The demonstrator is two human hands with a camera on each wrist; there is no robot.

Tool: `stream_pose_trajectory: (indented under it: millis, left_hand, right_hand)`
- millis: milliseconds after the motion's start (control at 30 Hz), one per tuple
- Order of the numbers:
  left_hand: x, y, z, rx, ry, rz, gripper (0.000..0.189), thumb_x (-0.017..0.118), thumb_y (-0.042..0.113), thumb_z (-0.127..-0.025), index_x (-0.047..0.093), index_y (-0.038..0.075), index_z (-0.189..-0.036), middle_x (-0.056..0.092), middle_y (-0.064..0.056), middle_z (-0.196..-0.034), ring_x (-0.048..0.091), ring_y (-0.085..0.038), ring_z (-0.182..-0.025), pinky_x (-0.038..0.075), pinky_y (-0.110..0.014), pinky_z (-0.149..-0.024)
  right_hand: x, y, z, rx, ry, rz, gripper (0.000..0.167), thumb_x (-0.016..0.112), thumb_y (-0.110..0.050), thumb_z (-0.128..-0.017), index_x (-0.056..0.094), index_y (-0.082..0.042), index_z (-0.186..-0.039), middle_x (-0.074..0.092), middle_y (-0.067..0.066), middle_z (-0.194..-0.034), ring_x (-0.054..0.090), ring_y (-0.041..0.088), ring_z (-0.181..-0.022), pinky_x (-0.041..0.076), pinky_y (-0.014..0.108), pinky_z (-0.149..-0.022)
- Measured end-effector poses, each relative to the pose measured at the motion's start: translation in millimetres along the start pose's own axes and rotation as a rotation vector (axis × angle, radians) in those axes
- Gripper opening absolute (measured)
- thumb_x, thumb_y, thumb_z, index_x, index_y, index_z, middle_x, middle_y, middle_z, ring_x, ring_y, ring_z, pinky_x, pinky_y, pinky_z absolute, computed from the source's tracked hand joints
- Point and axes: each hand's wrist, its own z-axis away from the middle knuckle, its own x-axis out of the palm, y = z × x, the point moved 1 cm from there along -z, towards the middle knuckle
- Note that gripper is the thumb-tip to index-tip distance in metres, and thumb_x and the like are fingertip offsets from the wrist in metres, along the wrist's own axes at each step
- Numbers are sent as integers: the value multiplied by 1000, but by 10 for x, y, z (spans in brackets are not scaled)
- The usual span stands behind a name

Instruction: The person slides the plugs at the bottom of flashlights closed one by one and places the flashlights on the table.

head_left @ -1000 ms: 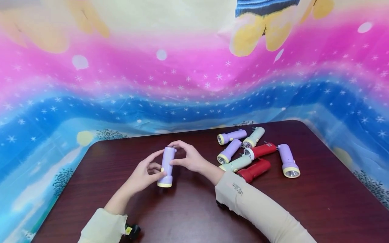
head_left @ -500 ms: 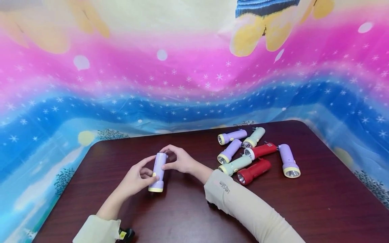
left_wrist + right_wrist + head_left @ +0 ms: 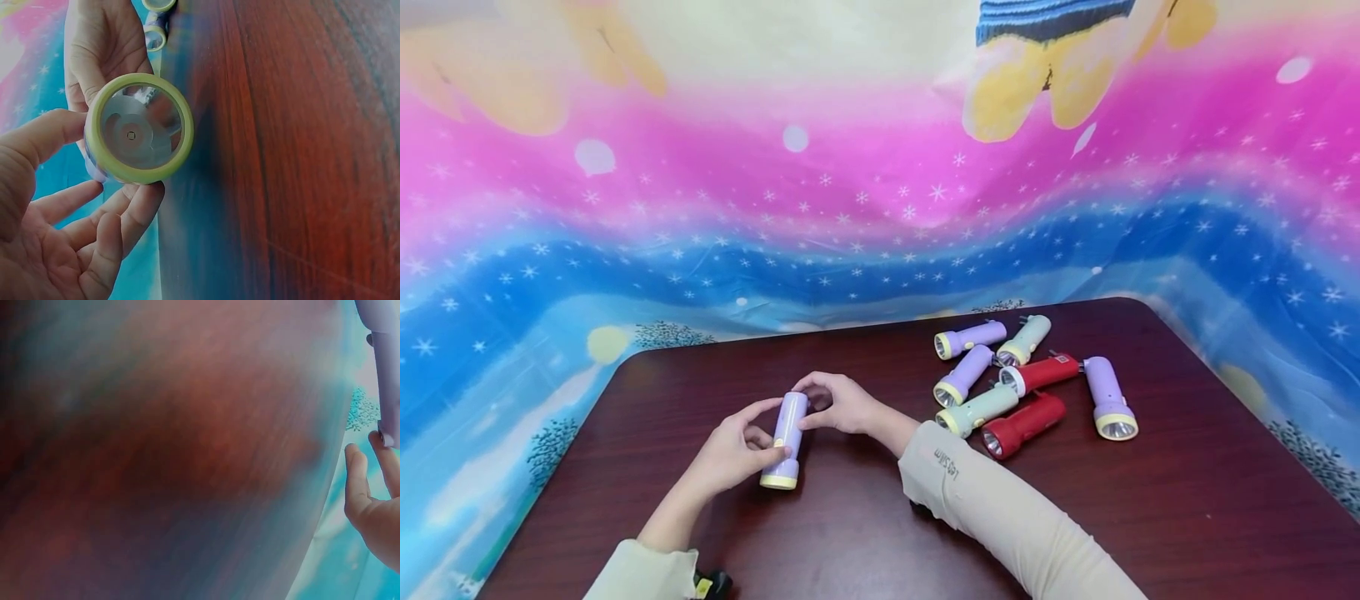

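Both hands hold a purple flashlight (image 3: 788,429) over the left part of the table, its yellow-rimmed head pointing down towards the person. My left hand (image 3: 730,454) grips it from the left, thumb across the body near the yellow switch. At the tail end, my right hand (image 3: 844,406) pinches it between thumb and fingers. In the left wrist view the clear lens (image 3: 140,128) faces the camera, with a small square chip inside. The right wrist view catches only the flashlight's body (image 3: 389,381) and part of the right hand (image 3: 381,519) at its edge.
To the right lies a loose group of flashlights: purple (image 3: 964,377), pale green (image 3: 981,410) and red (image 3: 1024,425) ones among them. Another purple flashlight (image 3: 1111,400) lies at the group's right end. A printed cloth backdrop (image 3: 865,200) hangs behind the dark wooden table (image 3: 865,542).
Both hands have brought the purple flashlight a little left and nearer the person, lower towards the table. Their hold looks the same. The flashlights at right have not moved.
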Motion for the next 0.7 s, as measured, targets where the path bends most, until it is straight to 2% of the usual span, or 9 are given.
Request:
stream_pose_trajectory:
  millis: [433, 700]
  left_hand:
    - [8, -20, -7, -23, -12, -36, 73, 80, 16, -83, 45, 10, -147, 70, -5, -79, 66, -15, -74, 53, -30, -69]
    - [22, 5, 11, -47, 20, -106, 70, 81, 20, -80, 52, 8, -142, 70, -3, -74, 64, -12, -70, 50, -30, -64]
  right_hand:
    - [-63, 35, -25, 15, -113, 20, 44, 76, -4, -85, 60, -6, -126, 69, 13, -125, 63, 24, -122, 51, 35, -101]
    - [-81, 25, -18, 41, -169, 95, 50, 76, -8, -87, 59, -7, -134, 64, 11, -133, 60, 28, -123, 50, 38, -102]
